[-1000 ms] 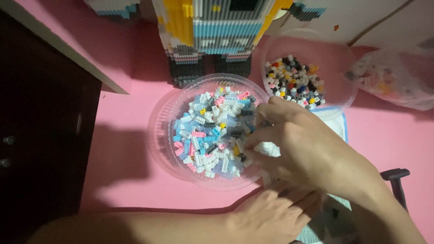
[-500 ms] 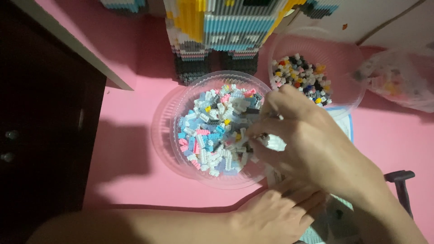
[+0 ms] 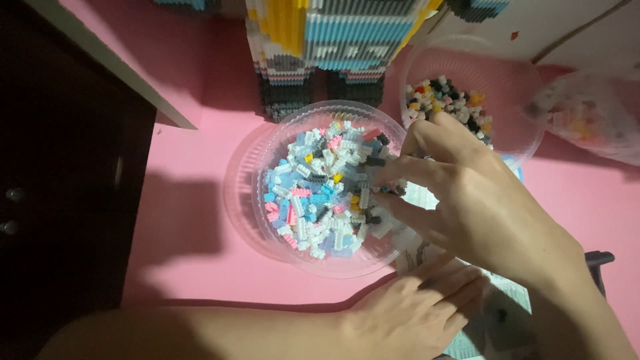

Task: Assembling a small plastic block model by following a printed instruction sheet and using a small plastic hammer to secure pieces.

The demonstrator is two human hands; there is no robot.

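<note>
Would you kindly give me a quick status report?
Right hand fingers in bowl of small bricks. Left hand flat on table. Nothing blocking.

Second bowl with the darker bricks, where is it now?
Head view, upper right: the second clear bowl sits on the pink table, behind the right hand, right of the brick model.

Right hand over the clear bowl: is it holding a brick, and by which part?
Cannot be told. The right hand has its fingers down among the small bricks in the clear bowl, but any pinched piece is hidden.
</note>
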